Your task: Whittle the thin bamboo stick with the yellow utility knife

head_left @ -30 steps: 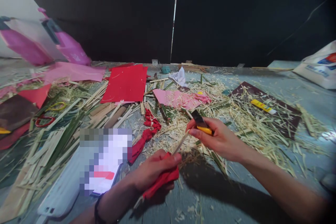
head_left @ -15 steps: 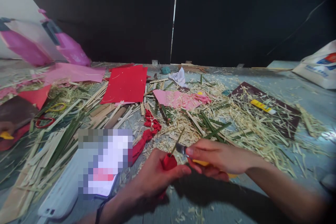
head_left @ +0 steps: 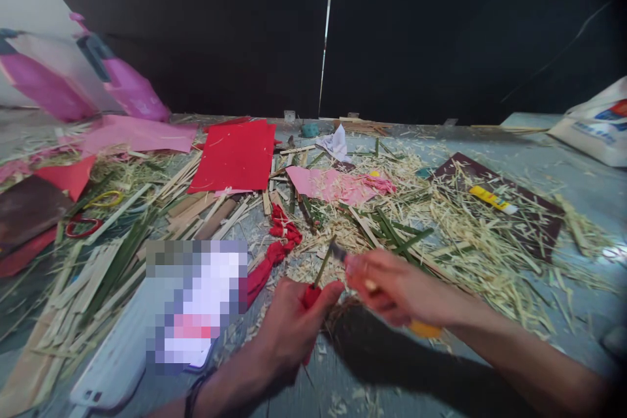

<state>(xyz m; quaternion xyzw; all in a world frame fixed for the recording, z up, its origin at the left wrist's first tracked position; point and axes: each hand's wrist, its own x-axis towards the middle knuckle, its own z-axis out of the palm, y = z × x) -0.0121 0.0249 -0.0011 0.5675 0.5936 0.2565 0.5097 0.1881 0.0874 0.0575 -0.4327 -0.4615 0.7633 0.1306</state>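
Observation:
My left hand is closed around a red bundle, from which a thin green stick points up and to the right. Close by on the right, my right hand grips a yellow-handled knife; its dark blade is beside the tip of the stick. Pale shavings lie under and beyond both hands. A twisted red cloth or paper strip lies just past my left hand.
Left of my hands are a phone, a white power strip, bamboo strips and red-handled scissors. Farther off lie red paper, pink paper and a glue tube on a dark sheet.
The knife blade has moved up along the stick towards its tip. My left thumb has drawn in closer to the red bundle. Another hand at the far left edge is out of view now.

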